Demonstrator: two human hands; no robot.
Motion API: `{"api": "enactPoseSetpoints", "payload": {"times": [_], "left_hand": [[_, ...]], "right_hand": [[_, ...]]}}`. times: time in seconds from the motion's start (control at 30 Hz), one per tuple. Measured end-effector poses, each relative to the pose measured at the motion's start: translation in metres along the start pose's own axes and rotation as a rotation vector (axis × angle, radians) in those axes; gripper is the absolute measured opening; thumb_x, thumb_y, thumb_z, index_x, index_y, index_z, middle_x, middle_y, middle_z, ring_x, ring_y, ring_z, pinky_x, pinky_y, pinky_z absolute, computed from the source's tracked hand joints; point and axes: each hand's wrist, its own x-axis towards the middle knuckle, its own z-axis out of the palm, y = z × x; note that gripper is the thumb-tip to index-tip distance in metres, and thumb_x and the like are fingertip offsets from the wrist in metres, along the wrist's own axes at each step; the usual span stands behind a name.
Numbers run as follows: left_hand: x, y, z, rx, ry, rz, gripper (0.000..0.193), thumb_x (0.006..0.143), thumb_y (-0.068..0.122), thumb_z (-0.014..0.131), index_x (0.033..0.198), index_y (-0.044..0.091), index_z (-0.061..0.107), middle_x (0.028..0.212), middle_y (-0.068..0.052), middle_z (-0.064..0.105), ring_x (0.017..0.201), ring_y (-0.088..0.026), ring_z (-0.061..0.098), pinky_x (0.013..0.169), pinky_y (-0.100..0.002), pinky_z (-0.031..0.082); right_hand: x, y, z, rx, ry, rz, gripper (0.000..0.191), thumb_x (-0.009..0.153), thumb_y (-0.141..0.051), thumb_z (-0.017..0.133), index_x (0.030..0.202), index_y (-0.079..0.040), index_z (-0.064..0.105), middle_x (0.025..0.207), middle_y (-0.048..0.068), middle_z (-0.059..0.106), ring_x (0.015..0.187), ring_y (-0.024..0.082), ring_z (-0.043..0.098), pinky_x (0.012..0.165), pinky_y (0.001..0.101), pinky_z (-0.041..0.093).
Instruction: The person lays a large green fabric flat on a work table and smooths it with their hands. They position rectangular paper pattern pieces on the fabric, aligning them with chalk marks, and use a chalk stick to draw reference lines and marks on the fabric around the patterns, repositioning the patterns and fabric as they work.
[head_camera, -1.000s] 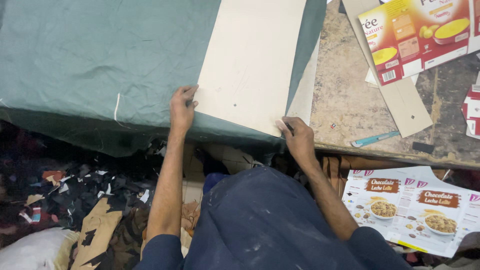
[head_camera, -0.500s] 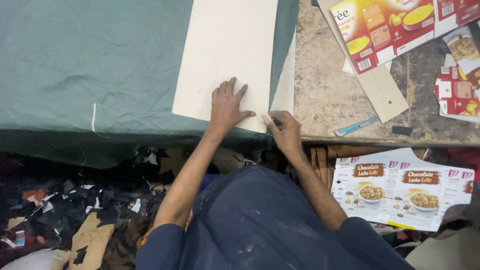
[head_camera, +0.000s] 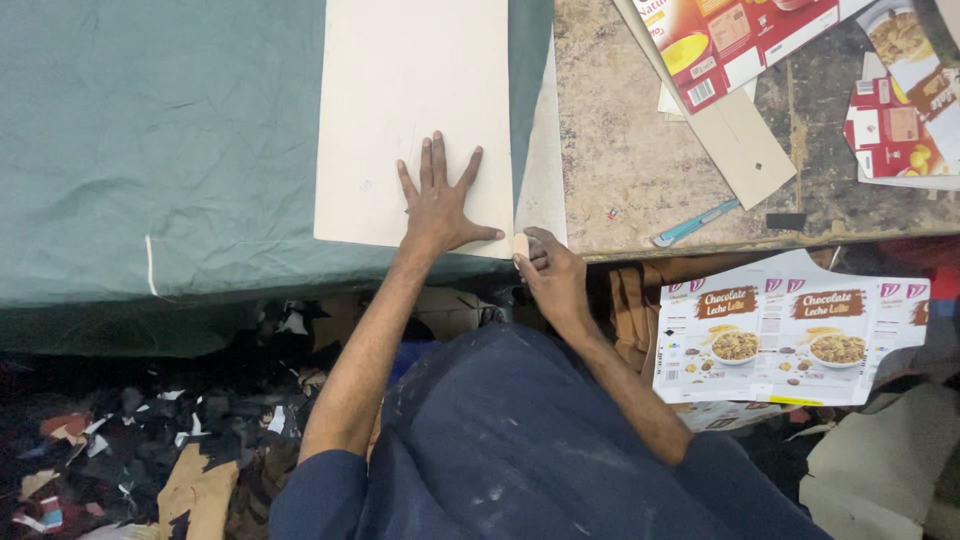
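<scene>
Left hand (head_camera: 440, 205) flat on cream board (head_camera: 415, 110); right hand (head_camera: 550, 275) pinching its corner.

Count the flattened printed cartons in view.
4, possibly more hidden: a red carton at the top of the table, two at the right edge, a white one below the table.

My left hand (head_camera: 440, 205) presses flat on the cream board (head_camera: 415, 95); my right hand (head_camera: 550, 275) pinches its near corner at the surface (head_camera: 625, 160) edge.
</scene>
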Motion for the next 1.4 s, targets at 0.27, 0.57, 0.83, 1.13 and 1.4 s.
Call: {"api": "enactPoseSetpoints", "payload": {"times": [0.27, 0.57, 0.83, 1.13, 1.4], "left_hand": [[0.006, 0.004, -0.005, -0.007, -0.053, 0.006, 0.144, 0.048, 0.078, 0.088, 0.165, 0.031, 0.019, 0.164, -0.037, -0.014, 0.152, -0.052, -0.018, 0.108, -0.087, -0.005], [0.025, 0.006, -0.025, 0.083, -0.111, 0.159, 0.154, 0.044, 0.077, 0.089, 0.164, 0.013, 0.017, 0.168, -0.028, -0.005, 0.155, -0.046, -0.009, 0.107, -0.089, -0.001], [0.03, 0.0, -0.054, 0.053, -0.103, 0.289, 0.151, 0.048, 0.078, 0.088, 0.159, 0.0, 0.023, 0.165, -0.03, 0.013, 0.155, -0.046, 0.007, 0.116, -0.079, 0.007], [0.142, -0.047, -0.064, -0.071, 0.169, 0.559, 0.023, 0.084, 0.007, 0.078, 0.105, 0.003, 0.07, 0.112, -0.013, 0.06, 0.106, -0.032, 0.06, 0.082, -0.047, 0.054], [0.312, -0.063, -0.115, 0.105, 0.194, 0.506, 0.082, 0.066, 0.044, 0.093, 0.13, 0.002, 0.062, 0.142, -0.017, 0.051, 0.132, -0.035, 0.047, 0.098, -0.055, 0.046]], "right_hand": [[0.001, 0.004, 0.006, -0.083, 0.136, -0.127, 0.041, 0.085, -0.003, 0.08, 0.124, 0.003, 0.067, 0.085, 0.014, 0.071, 0.064, 0.015, 0.071, 0.055, 0.0272, 0.058], [0.014, -0.011, 0.021, -0.158, 0.21, -0.076, 0.044, 0.089, -0.005, 0.079, 0.131, -0.001, 0.066, 0.094, 0.012, 0.069, 0.073, 0.016, 0.072, 0.059, 0.027, 0.062], [0.054, -0.033, 0.044, -0.317, 0.352, -0.092, 0.041, 0.089, -0.006, 0.078, 0.128, -0.002, 0.067, 0.094, 0.014, 0.068, 0.072, 0.022, 0.071, 0.061, 0.0337, 0.059], [0.066, -0.049, 0.07, -0.602, 0.445, -0.107, 0.036, 0.089, -0.007, 0.077, 0.125, -0.004, 0.07, 0.09, 0.013, 0.067, 0.071, 0.026, 0.069, 0.066, 0.0383, 0.057], [0.071, -0.068, 0.079, -0.69, 0.445, -0.079, 0.039, 0.09, -0.008, 0.076, 0.128, -0.002, 0.068, 0.091, 0.014, 0.067, 0.079, 0.03, 0.068, 0.069, 0.0399, 0.057]]}}
